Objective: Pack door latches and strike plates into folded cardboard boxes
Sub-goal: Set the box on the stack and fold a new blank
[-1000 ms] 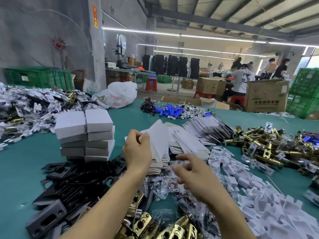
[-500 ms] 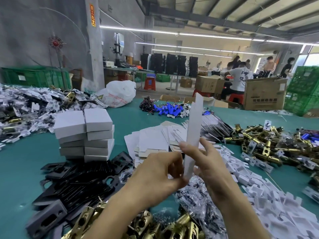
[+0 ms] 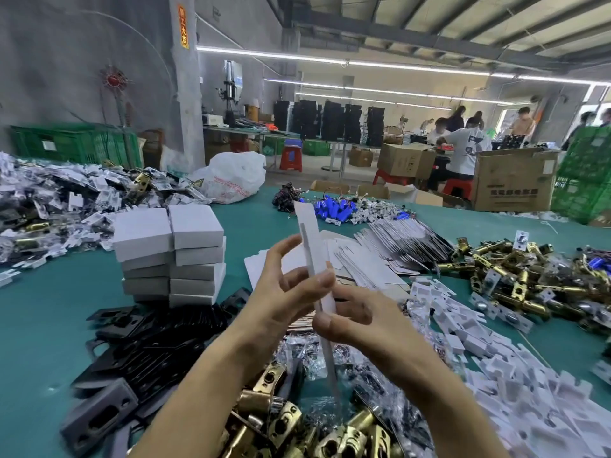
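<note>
White cardboard box blank [image 3: 312, 246], edge-on and upright, right of the stack of folded boxes [image 3: 172, 252]; left hand [image 3: 281, 299] pinches it between thumb and spread fingers, right hand [image 3: 363, 322] pinches it lower down. Half a second earlier the left fingers were curled and the blank stood higher. Brass latches [image 3: 287, 421] and black strike plates [image 3: 155, 345] lie in front of the stack.

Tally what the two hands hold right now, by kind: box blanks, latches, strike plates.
Flat white box blank: 1, held by left hand and right hand
Brass latches: 0 in hand
Black strike plates: 0 in hand
Total held: 1
</note>
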Demonstrator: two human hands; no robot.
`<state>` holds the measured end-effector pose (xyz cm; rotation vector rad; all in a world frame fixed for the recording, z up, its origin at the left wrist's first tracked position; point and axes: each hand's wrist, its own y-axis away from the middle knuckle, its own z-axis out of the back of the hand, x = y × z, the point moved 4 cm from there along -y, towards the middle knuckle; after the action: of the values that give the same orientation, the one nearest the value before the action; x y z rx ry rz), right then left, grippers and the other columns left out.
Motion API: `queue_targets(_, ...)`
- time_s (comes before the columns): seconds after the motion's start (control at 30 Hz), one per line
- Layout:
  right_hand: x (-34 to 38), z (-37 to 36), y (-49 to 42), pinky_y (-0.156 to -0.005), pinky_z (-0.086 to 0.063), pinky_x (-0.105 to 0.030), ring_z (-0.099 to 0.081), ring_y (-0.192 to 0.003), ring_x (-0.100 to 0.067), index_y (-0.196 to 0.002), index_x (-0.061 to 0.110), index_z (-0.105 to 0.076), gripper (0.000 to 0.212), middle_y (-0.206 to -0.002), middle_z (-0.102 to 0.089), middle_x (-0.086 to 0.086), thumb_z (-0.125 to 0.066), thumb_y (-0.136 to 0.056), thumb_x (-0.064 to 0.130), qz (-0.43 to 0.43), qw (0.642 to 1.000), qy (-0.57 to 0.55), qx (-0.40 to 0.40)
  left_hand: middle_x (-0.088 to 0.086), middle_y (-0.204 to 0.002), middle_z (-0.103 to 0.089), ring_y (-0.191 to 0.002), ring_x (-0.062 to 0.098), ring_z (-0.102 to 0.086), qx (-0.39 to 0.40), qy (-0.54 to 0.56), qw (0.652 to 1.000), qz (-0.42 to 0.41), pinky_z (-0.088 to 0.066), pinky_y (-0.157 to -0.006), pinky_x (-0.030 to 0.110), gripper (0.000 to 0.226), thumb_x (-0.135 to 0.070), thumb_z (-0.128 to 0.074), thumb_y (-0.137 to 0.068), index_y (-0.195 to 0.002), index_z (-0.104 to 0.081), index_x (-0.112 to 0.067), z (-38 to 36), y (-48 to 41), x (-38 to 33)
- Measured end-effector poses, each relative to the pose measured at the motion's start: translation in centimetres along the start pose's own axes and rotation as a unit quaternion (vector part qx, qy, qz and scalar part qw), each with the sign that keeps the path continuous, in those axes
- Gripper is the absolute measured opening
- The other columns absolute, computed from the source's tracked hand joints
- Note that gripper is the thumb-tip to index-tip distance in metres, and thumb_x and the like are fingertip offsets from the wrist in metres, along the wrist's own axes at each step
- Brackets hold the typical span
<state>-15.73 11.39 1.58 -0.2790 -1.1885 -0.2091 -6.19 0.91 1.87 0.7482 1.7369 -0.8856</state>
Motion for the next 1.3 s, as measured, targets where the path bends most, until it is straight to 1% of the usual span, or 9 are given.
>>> queue_targets(0.1,0.3,-0.6,0.2,-0.079,-0.051,-0.009,-0.066,-0.103,0.005,-0.126,0.044,-0.059,0.069,-0.109,-0.071,0.024,-0.071,-0.063,0.067,-0.001,0.999,-0.009,0.030,0.002,-0.123,-0.070,-0.112,0.018,-0.069,0.000,-0.008,1.000,-0.015,-0.050,-0.100,0.046,0.108,-0.052,-0.091,-0.046,-0.138,-0.036,-0.045,-0.3,0.0,0.1)
queue_targets(0.27,0.4,-0.1,0.4,-0.082,-0.051,-0.015,-0.062,-0.106,0.007,-0.129,0.053,-0.052,0.079,-0.120,-0.063,0.026,-0.074,-0.055,0.072,-0.003,0.999,0.037,-0.025,0.002,-0.121,-0.066,-0.104,0.011,-0.071,-0.011,-0.010,0.999,-0.040,-0.057,-0.082,0.033,0.065,-0.046,-0.079,-0.054,-0.108,-0.045,-0.032,-0.3,-0.2,1.0)
queue_targets(0.4,1.3,1.1,0.7,-0.087,-0.055,-0.026,-0.058,-0.112,0.005,-0.136,0.059,-0.038,0.088,-0.132,-0.048,0.026,-0.081,-0.062,0.037,0.065,0.992,0.004,-0.108,-0.012,-0.094,-0.070,-0.093,0.009,-0.070,-0.013,-0.076,0.994,-0.076,-0.056,-0.069,0.026,0.047,-0.045,-0.081,-0.056,-0.083,-0.051,-0.023,0.0,-0.6,1.4)
queue_targets(0.5,2.2,1.5,1.0,-0.091,-0.055,-0.031,-0.056,-0.116,0.004,-0.130,0.068,-0.038,0.085,-0.135,-0.048,0.022,-0.068,-0.068,0.018,0.142,0.983,0.003,-0.119,-0.004,-0.106,-0.065,-0.105,0.016,-0.063,-0.075,-0.193,0.973,-0.106,-0.057,-0.082,0.038,0.057,-0.054,-0.086,-0.052,-0.086,-0.048,-0.029,0.5,-0.5,1.4)
queue_targets(0.6,2.6,2.1,1.1,-0.082,-0.059,-0.034,-0.064,-0.111,-0.009,-0.125,0.066,-0.045,0.079,-0.126,-0.059,0.016,-0.064,-0.071,0.011,0.171,0.971,-0.068,-0.154,-0.015,-0.106,-0.050,-0.099,0.004,-0.052,-0.155,-0.385,0.890,-0.186,-0.048,-0.075,0.028,0.068,-0.063,-0.082,-0.052,-0.099,-0.041,-0.037,0.9,0.1,0.5)
queue_targets(0.73,3.3,2.4,1.5,-0.065,-0.059,-0.028,-0.073,-0.084,-0.018,-0.120,0.053,-0.055,0.062,-0.111,-0.066,0.016,-0.073,-0.085,0.005,0.225,0.947,-0.053,-0.224,-0.022,-0.112,-0.036,-0.095,0.006,-0.044,-0.157,-0.511,0.804,-0.262,-0.047,-0.072,0.031,0.088,-0.053,-0.086,-0.053,-0.121,-0.033,-0.037,-0.3,0.5,0.2)
queue_targets(0.97,2.4,2.3,1.3,-0.057,-0.057,-0.055,-0.070,-0.066,-0.030,-0.114,0.045,-0.062,0.052,-0.093,-0.072,0.001,-0.063,-0.092,-0.002,0.202,0.939,0.025,-0.277,-0.015,-0.125,-0.040,-0.100,0.012,-0.049,-0.162,-0.517,0.790,-0.287,-0.048,-0.077,0.035,0.098,-0.053,-0.087,-0.051,-0.128,-0.028,-0.036,-1.1,0.8,0.3)
queue_targets(1.17,1.9,3.1,1.5,-0.046,-0.054,-0.051,-0.068,-0.057,-0.022,-0.087,0.028,-0.066,0.031,-0.083,-0.068,0.010,-0.068,-0.088,-0.002,0.173,0.917,0.078,-0.349,-0.008,-0.124,-0.051,-0.102,0.015,-0.052,-0.173,-0.526,0.768,-0.321,-0.046,-0.080,0.037,0.093,-0.053,-0.079,-0.051,-0.131,-0.037,-0.030,-1.5,1.0,0.1)
queue_targets(1.3,1.9,3.3,1.7,-0.048,-0.058,-0.043,-0.069,-0.060,-0.018,-0.085,0.028,-0.060,0.025,-0.084,-0.067,0.012,-0.075,-0.085,0.008,0.173,0.910,0.054,-0.373,-0.014,-0.128,-0.045,-0.106,0.009,-0.050,-0.170,-0.524,0.777,-0.306,-0.047,-0.078,0.033,0.104,-0.065,-0.077,-0.055,-0.144,-0.032,-0.037,-1.4,1.0,0.0)
